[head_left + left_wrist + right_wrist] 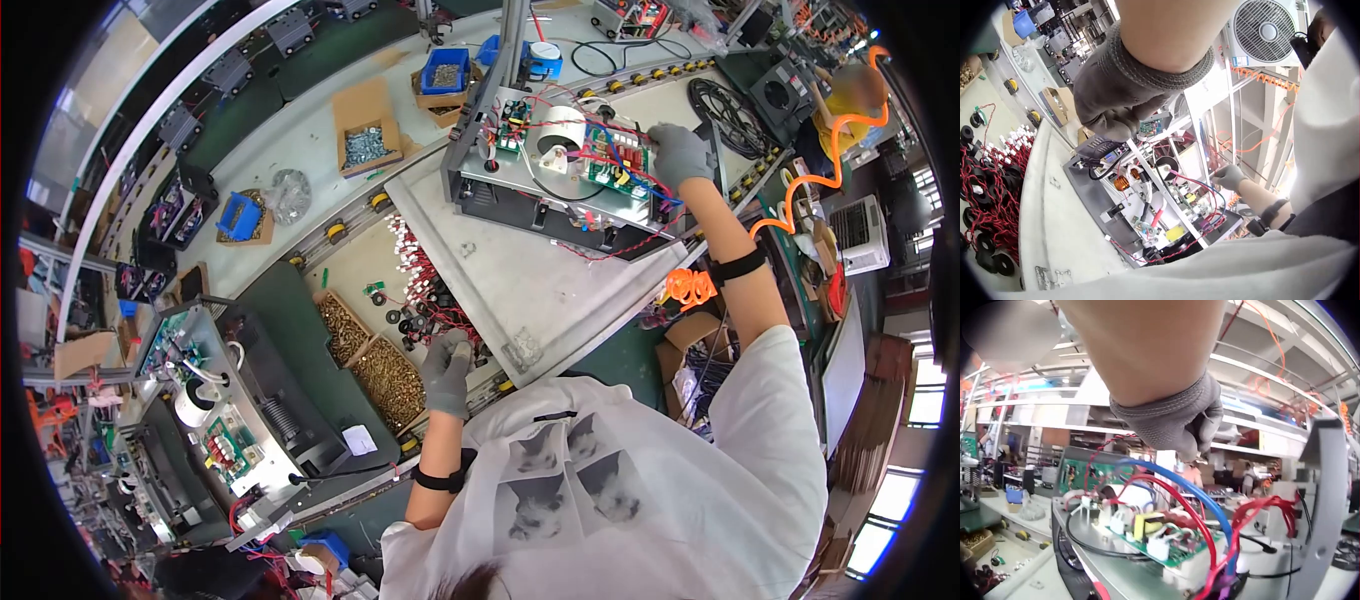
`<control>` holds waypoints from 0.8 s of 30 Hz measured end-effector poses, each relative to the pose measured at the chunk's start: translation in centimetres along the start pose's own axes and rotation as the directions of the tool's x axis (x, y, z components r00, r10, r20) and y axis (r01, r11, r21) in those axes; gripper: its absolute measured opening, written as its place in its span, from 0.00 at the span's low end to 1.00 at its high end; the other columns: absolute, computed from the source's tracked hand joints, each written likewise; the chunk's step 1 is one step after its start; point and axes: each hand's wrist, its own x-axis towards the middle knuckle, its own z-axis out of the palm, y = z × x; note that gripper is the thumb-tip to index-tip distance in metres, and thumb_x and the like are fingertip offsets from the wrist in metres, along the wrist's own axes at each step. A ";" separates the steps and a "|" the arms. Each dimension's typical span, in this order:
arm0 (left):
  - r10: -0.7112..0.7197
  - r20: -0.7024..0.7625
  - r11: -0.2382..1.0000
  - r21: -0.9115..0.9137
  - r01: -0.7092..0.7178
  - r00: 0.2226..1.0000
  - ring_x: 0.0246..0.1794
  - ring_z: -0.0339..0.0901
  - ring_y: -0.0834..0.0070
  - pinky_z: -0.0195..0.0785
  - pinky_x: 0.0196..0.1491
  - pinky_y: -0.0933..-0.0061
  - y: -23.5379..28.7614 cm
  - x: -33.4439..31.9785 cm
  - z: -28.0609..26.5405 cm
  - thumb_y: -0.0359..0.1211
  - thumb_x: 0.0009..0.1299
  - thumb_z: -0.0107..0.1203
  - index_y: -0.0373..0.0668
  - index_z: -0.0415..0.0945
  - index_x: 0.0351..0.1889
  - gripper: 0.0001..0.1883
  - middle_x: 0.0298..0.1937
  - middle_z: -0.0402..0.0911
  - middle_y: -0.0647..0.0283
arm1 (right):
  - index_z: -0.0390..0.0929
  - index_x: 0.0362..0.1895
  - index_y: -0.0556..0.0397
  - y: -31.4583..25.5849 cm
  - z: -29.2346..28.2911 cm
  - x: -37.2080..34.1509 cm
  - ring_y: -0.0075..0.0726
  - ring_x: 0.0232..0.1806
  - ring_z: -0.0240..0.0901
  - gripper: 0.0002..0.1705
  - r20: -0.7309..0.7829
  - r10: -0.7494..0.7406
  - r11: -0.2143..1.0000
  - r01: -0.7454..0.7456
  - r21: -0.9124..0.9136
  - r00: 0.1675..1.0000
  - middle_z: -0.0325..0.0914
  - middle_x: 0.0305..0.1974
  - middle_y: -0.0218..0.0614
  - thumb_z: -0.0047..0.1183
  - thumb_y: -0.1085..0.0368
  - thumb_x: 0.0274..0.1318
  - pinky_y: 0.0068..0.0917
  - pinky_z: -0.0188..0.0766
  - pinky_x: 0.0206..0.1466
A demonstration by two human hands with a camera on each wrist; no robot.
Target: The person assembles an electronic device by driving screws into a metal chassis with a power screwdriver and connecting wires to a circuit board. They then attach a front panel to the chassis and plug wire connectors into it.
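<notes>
My gloved right hand [682, 155] is at the right end of an open electronic chassis [510, 182], fingers curled. A thin twisted red wire [1102, 445] runs up from the circuit board to these fingers. Thick blue [1175, 478] and red cables arch below the hand. My gloved left hand [447, 375] is low by the near table edge, beside a heap of red wires with black rings [435, 295] and white connectors. Its fingers [1116, 125] are bent in the left wrist view; I cannot tell whether they hold anything.
The chassis sits on a pale board [520, 290]. Boxes of brass screws [390, 385] lie left of my left hand. Farther back are a carton of silvery screws [366, 147] and a blue bin [445, 72]. A second chassis [225, 410] stands at left. An orange coiled hose [690, 288] hangs near my right arm.
</notes>
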 end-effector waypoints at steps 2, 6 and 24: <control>-0.006 -0.031 1.000 0.023 0.006 1.000 0.24 0.68 0.85 0.62 0.27 0.86 0.1 -0.1 -0.6 0.26 0.66 0.50 0.37 0.72 0.44 0.09 0.30 0.76 0.67 | 0.81 0.32 0.47 0.0 0.1 0.1 0.41 0.35 0.75 0.07 0.169 0.043 0.993 -0.060 0.099 0.985 0.78 0.35 0.40 0.52 0.66 0.47 0.33 0.71 0.40; -0.038 -0.088 0.999 0.031 0.040 0.995 0.26 0.70 0.85 0.66 0.29 0.84 -0.3 0.3 -2.5 0.28 0.66 0.50 0.40 0.73 0.44 0.09 0.33 0.77 0.67 | 0.79 0.28 0.56 -0.2 1.2 -1.5 0.35 0.25 0.70 0.05 0.304 -0.052 0.821 -0.132 0.555 0.951 0.76 0.26 0.43 0.54 0.72 0.41 0.30 0.66 0.31; -0.029 -0.070 0.999 -0.023 0.028 0.997 0.24 0.67 0.85 0.62 0.28 0.85 -0.6 1.1 -2.3 0.27 0.67 0.49 0.38 0.73 0.43 0.08 0.30 0.73 0.69 | 0.74 0.37 0.40 -2.8 1.4 -1.8 0.45 0.36 0.71 0.18 0.002 -0.362 0.924 0.359 0.135 0.932 0.71 0.24 0.35 0.61 0.65 0.36 0.39 0.69 0.38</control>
